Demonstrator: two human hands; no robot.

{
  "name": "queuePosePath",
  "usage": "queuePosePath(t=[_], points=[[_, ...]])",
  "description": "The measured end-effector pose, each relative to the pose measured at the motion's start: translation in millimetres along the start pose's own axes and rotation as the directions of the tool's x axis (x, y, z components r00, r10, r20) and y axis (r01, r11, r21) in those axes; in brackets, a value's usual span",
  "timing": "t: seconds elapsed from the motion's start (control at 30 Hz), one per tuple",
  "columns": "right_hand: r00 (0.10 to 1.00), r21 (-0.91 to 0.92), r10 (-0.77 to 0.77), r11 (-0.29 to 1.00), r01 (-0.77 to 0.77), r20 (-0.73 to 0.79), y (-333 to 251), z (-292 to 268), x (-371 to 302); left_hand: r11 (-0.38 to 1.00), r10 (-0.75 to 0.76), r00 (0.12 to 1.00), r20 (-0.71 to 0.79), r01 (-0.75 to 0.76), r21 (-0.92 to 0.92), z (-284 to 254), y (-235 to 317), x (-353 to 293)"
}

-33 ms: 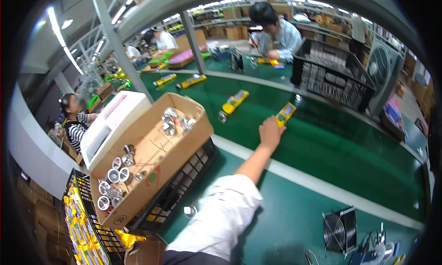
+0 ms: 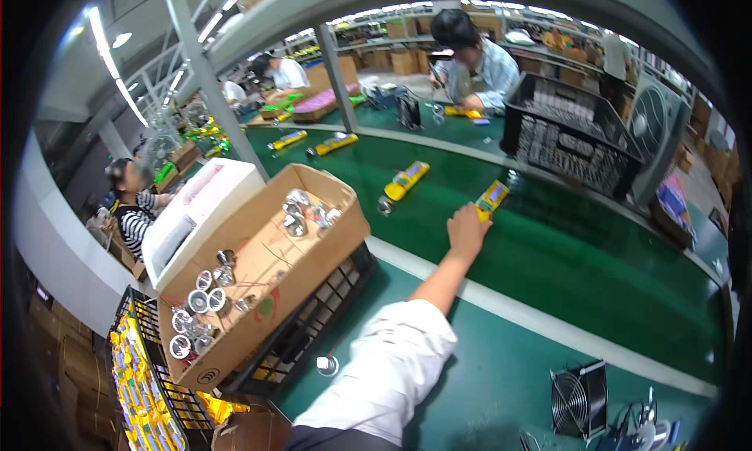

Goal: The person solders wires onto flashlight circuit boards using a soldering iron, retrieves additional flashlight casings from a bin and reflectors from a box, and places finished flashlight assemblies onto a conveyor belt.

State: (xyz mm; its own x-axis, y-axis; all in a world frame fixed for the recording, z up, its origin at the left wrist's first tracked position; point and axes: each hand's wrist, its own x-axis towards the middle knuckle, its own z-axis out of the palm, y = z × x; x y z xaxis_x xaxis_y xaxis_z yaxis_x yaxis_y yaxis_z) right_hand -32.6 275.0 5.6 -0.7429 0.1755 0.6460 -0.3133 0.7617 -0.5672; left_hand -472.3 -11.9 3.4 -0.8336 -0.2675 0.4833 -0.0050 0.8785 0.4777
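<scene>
My left hand (image 2: 468, 233) reaches out over the green conveyor belt (image 2: 572, 251), its arm in a rolled-up white sleeve. Its fingers are closed on the near end of a yellow flashlight body (image 2: 492, 199), with a silver reflector (image 2: 513, 175) at the far end. The fingertips are partly hidden. To the left of it on the belt lies another yellow flashlight body (image 2: 407, 181) with its reflector toward me. Two more, one of them a yellow flashlight body (image 2: 335, 144), lie farther up the belt. My right hand is out of view.
A cardboard box (image 2: 305, 251) of silver reflectors rests on a black crate at left. Below it stands a crate of yellow parts (image 2: 145, 373). A small fan (image 2: 578, 400) is at front right. Across the belt, a co-worker (image 2: 489, 75) sits beside a black crate (image 2: 576, 130).
The whole view has shifted slightly, so things appear a little lower and farther right. My left hand keeps its hold on the flashlight body.
</scene>
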Motion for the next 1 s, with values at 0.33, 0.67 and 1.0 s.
queuePosePath(t=[0.33,0.67,1.0], points=[[0.793,0.221,0.588,0.761,-0.609,0.161,-23,11,22,0.823,0.219,0.973,-0.072,-0.224,-0.522,-171,30,-135],[0.843,0.368,0.388,0.772,-0.518,0.374,-32,30,12,0.867,-0.211,0.866,-0.453,0.379,0.322,-518,-105,-392],[0.856,0.458,0.293,0.746,-0.483,0.426,-68,48,11,0.017,-0.702,0.361,-0.614,0.87,0.492,-593,-177,-493]])
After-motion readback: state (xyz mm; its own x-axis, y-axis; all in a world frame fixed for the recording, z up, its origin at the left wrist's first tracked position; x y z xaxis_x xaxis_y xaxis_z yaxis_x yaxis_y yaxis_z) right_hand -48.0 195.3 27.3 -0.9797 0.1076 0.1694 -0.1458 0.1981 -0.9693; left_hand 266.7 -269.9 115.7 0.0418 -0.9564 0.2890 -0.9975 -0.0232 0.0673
